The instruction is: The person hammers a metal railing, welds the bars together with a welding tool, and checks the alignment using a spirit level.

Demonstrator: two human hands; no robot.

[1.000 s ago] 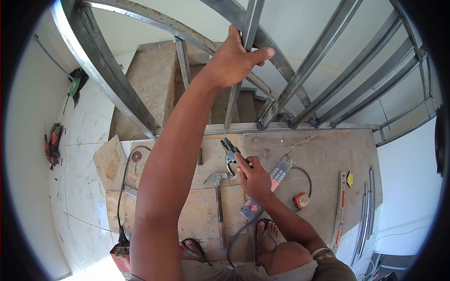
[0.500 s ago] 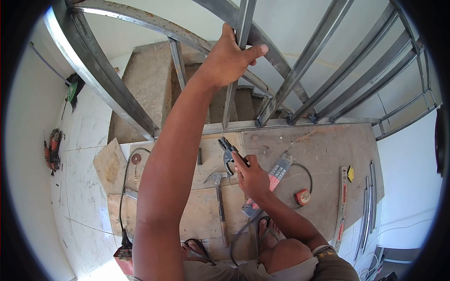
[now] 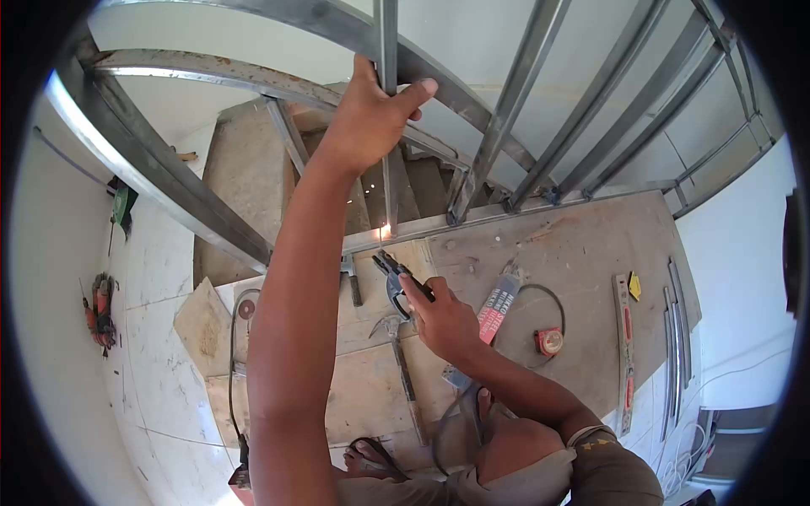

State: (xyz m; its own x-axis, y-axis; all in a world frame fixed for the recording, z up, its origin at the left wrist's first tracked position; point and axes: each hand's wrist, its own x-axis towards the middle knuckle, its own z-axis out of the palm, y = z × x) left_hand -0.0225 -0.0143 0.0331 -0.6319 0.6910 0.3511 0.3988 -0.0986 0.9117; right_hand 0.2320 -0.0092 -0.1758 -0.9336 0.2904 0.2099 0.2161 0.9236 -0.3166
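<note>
Left arm (image 3: 295, 320) stretched way up, left hand (image 3: 367, 122) clamped round bar (image 3: 386, 42), thumb (image 3: 415, 97) poked out sideways. Right arm (image 3: 527, 384) bent lower down, right hand (image 3: 445, 322) gripped holder (image 3: 391, 274), index finger (image 3: 414, 292) straight along it. Rod (image 3: 380, 239) in holder sparked at bar's foot, right by rail (image 3: 430, 224).

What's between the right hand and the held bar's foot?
In the head view: the electrode holder and its thin rod, with a bright glow at the foot of the bar.
</note>
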